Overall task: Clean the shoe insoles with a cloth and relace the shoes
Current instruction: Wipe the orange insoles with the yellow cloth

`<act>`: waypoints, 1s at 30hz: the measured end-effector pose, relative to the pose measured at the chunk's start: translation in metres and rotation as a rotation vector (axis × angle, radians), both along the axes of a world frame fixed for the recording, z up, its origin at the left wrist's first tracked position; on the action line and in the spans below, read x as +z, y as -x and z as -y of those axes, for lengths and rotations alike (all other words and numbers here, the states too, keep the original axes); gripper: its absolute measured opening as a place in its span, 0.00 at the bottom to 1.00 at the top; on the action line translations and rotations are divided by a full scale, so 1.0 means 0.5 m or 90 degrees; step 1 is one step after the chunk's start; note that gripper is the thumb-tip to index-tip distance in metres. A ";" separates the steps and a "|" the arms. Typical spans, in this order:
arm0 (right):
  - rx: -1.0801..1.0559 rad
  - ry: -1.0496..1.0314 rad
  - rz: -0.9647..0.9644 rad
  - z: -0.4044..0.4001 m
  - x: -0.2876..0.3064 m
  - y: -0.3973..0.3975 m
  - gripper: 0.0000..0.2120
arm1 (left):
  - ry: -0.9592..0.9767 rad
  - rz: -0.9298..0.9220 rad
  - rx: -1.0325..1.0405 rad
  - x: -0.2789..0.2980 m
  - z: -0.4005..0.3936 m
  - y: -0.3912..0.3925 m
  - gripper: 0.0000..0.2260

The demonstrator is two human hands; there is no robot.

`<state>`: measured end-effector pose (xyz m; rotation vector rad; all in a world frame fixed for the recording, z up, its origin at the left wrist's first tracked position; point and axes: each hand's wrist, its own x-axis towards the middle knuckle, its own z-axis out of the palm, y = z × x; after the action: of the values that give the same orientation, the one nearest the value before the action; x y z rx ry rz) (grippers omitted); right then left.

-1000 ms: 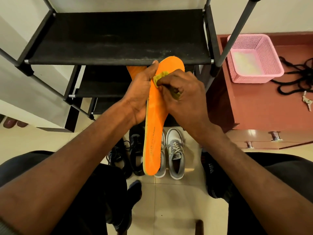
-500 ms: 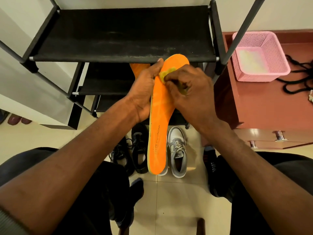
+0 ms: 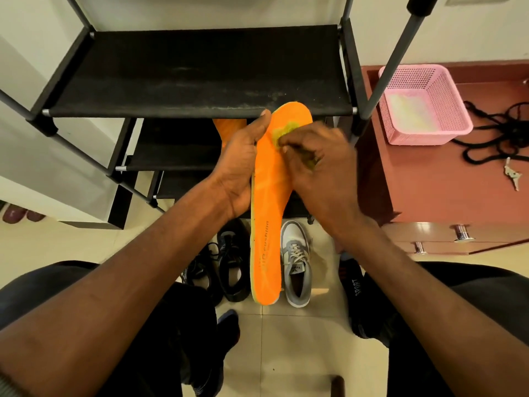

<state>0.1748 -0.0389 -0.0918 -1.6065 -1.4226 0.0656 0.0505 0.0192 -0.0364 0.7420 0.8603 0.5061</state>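
Gripping from behind, the left hand (image 3: 239, 164) keeps the orange insole (image 3: 267, 213) upright, just in front of the black shoe rack (image 3: 200, 75). A yellow-green cloth (image 3: 283, 133) is pinched by the right hand (image 3: 320, 167) and pressed against the insole's upper end. Below the insole, a grey sneaker (image 3: 296, 265) is seen on the floor.
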 end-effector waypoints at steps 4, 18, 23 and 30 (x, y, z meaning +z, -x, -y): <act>-0.061 -0.014 0.046 -0.002 -0.004 -0.006 0.07 | -0.004 0.004 -0.007 0.002 0.009 -0.003 0.24; -0.011 -0.017 0.034 0.001 -0.009 0.018 0.07 | -0.019 -0.017 0.034 -0.001 0.011 -0.004 0.24; -0.098 -0.036 -0.115 -0.017 -0.007 -0.028 0.08 | -0.043 -0.032 0.008 0.001 0.018 -0.001 0.22; -0.033 -0.035 -0.145 -0.018 0.003 0.005 0.07 | -0.043 -0.019 -0.028 -0.008 0.014 0.004 0.21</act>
<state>0.1722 -0.0297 -0.0900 -1.5376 -1.1980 0.1722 0.0484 0.0120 -0.0404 0.8308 0.8567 0.4882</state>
